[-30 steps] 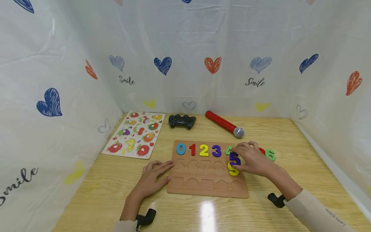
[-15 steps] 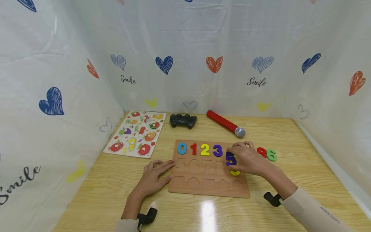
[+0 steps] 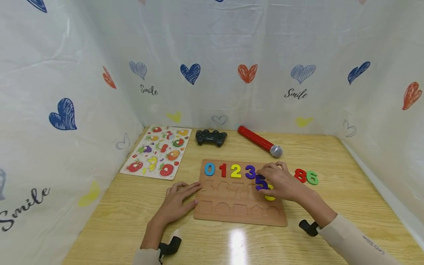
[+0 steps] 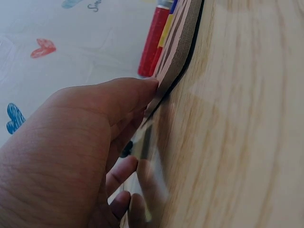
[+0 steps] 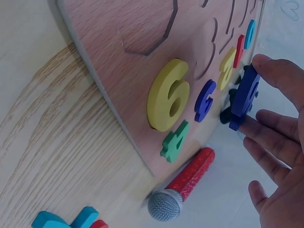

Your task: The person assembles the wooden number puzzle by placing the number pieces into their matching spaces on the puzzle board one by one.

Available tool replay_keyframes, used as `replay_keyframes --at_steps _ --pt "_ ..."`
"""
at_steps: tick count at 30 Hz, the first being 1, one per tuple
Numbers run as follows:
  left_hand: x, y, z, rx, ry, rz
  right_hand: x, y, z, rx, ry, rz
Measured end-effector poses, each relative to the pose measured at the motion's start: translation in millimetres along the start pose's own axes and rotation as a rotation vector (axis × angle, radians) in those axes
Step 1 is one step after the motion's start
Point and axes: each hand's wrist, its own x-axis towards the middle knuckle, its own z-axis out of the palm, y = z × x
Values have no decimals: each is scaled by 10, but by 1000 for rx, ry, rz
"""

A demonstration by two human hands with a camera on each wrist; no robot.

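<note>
My right hand (image 3: 279, 182) pinches a purple number 5 (image 3: 261, 183) between thumb and fingertips, above the right part of the wooden number board (image 3: 228, 218). In the right wrist view the 5 (image 5: 245, 97) is tilted and clear of the board. Beneath the hand, a yellow number 9 (image 3: 269, 193) is partly covered. The green 4 (image 5: 175, 142) shows in the right wrist view but is hidden from the head. My left hand (image 3: 177, 204) rests at the board's left edge, fingertips and thumb touching it, fingers extended.
Blue 0 (image 3: 209, 169), red 1 (image 3: 223, 170), yellow 2 (image 3: 236, 171) and purple 3 (image 3: 250, 172) sit in the top row. Red 8 (image 3: 300, 175) and green 6 (image 3: 312, 177) lie right of the board. Behind are a fruit puzzle (image 3: 159, 152), game controller (image 3: 211, 137) and red microphone (image 3: 260, 141).
My right hand has carried the purple 5 leftward over the board, away from above the yellow 9. The red 8 has come into fuller view. My left hand stays at the board's edge.
</note>
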Motion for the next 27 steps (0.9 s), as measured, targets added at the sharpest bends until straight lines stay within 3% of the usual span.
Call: replay_keyframes --at_steps 13,27 --pt "-1 -22 24 9 -2 -5 96 -118 50 21 -22 -9" --pt "3 -27 25 7 11 9 222 -213 70 13 9 -73"
